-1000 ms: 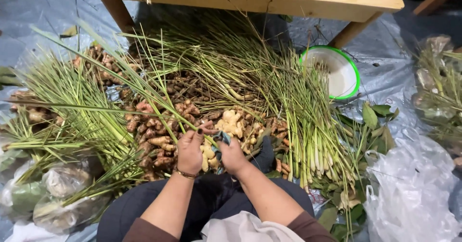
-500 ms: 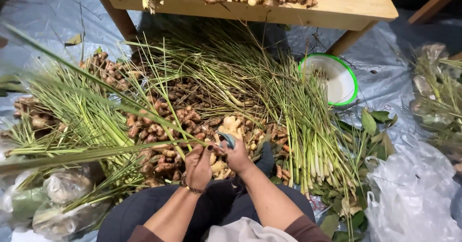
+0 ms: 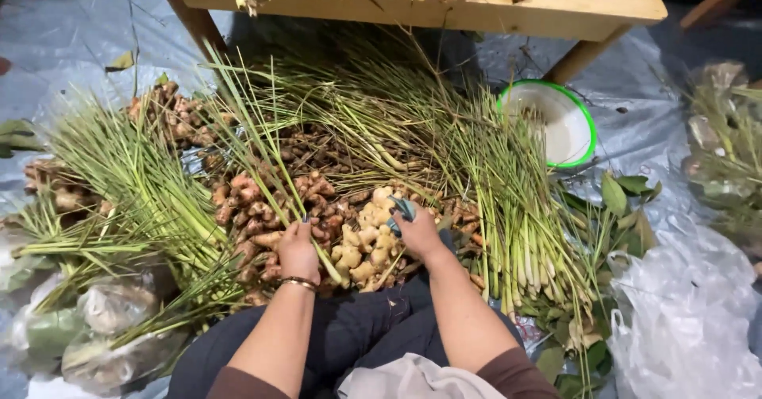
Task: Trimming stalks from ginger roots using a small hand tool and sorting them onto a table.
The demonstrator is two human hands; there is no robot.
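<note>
My left hand [image 3: 298, 250], a bangle on its wrist, rests on a heap of pinkish-brown ginger roots [image 3: 262, 209] and closes on the base of a few lemongrass stalks [image 3: 246, 129] that fan up and to the left. My right hand [image 3: 418, 234] is closed on a small teal object [image 3: 402, 209], too hidden to identify, beside a pale yellow clump of peeled ginger [image 3: 367, 244]. The two hands are about a hand's width apart above my dark-trousered lap.
Lemongrass bundles lie left [image 3: 119, 185] and right [image 3: 516, 201]. A white bowl with a green rim [image 3: 586, 117] sits at the right, by a wooden table [image 3: 556, 6] with roots on it. Plastic bags [image 3: 683, 328] and green leaves [image 3: 627, 193] lie at the right, all on grey sheeting.
The long stalks in my left hand have swung from lying out to the left to pointing up and away. My right hand has stayed near the pale ginger with the teal object.
</note>
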